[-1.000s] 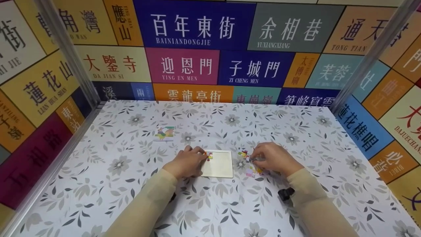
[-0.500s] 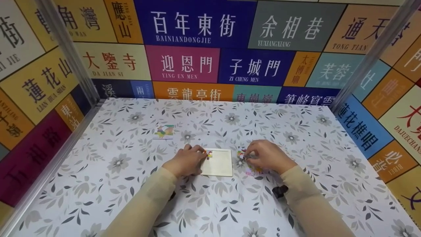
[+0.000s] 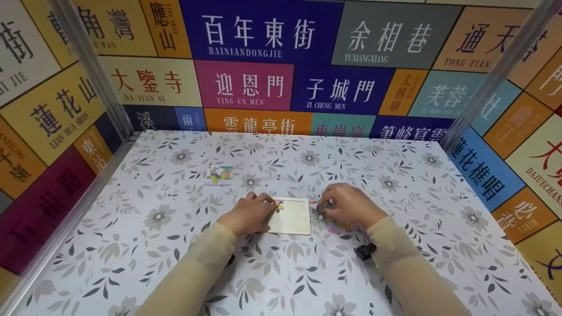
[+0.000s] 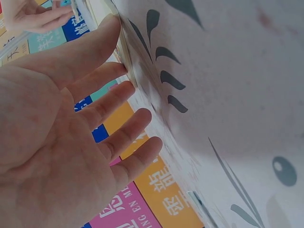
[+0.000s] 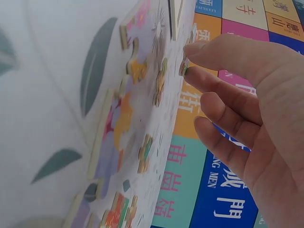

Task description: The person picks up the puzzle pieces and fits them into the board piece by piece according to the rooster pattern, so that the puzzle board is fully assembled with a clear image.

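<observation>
A cream, shallow puzzle tray [image 3: 295, 219] lies flat on the table, with a small colourful jigsaw piece [image 3: 280, 206] in its upper left corner. My left hand [image 3: 248, 215] holds the tray along its left side; thumb and index fingertip touch the edge in the left wrist view. Just off the tray's right edge, my right hand [image 3: 351, 205] pinches a jigsaw piece [image 5: 184, 64] between thumb and index finger, mostly hidden by the fingers. Several loose jigsaw pieces [image 5: 114, 133] lie beneath and beside that hand, partly covered in the head view.
A square picture card [image 3: 219, 175] of coloured shapes lies beyond the tray to the left. The table [image 3: 281, 272] has a leaf-and-flower cover. Sign-patterned walls [image 3: 259, 39] stand behind and at both sides, with clear posts at the corners.
My right hand has moved left from the loose pieces toward the tray, carrying the jigsaw piece in its fingertips. The left hand stays on the tray.
</observation>
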`<state>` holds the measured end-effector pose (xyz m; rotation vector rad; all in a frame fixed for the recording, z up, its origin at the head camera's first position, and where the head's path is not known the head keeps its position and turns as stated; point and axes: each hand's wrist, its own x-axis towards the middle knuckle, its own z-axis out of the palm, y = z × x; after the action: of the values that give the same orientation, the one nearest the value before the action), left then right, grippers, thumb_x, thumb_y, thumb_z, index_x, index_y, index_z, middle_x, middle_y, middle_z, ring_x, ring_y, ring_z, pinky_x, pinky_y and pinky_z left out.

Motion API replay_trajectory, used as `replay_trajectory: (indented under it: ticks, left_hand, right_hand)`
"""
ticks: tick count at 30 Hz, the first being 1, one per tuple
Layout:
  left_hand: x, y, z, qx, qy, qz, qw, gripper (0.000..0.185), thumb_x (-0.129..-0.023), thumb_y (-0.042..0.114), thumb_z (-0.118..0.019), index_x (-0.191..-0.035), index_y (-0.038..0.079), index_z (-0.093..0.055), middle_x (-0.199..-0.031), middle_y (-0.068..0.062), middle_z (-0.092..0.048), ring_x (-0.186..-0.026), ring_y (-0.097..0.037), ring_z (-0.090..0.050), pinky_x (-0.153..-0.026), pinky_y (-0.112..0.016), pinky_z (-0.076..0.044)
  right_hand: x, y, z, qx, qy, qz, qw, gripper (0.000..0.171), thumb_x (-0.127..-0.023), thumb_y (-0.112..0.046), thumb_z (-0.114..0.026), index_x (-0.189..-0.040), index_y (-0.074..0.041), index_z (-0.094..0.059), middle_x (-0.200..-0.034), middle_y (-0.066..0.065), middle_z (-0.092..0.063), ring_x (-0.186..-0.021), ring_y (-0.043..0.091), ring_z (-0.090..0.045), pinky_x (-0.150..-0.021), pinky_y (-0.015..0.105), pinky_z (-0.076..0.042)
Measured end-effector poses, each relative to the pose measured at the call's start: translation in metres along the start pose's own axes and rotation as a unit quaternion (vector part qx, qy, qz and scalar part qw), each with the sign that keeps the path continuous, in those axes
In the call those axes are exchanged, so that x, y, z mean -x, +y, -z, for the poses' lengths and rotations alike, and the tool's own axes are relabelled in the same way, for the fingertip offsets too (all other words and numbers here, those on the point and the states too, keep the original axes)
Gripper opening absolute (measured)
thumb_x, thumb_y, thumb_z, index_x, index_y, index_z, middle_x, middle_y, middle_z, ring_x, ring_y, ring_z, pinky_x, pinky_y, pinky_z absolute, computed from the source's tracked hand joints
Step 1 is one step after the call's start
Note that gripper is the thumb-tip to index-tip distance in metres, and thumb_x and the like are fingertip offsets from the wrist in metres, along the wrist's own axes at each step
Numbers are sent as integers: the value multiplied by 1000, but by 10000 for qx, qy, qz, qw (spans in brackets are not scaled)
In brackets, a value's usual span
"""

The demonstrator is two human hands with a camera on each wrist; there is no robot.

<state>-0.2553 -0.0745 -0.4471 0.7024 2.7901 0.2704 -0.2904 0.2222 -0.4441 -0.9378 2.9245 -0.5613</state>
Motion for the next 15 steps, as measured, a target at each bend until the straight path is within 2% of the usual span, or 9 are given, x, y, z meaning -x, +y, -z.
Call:
replay_trajectory:
  ticks: [6, 15]
  left_hand:
    - [-3, 0, 2, 64, -54, 66, 9999, 60, -89, 21, -80, -146, 18, -60, -155, -3, -49, -135, -34, -43, -112, -53, -40]
    - [-3, 0, 0, -16, -92, 92, 9999, 59, -90, 23, -80, -146, 19, -60, -155, -3, -48, -136, -34, -44, -112, -54, -40]
  right_hand:
    - [-8, -7, -2, 26, -127, -67, 9999, 14, -89, -16, -77, -100, -21, -83, -103, -6, -73, -100, 17, -68, -93, 41, -56]
    - [-20, -15, -10, 12, -222, 102, 9997, 13, -91, -18, -78, -102, -23, -83, -105, -7, -72, -104, 19, -68, -90, 39, -57]
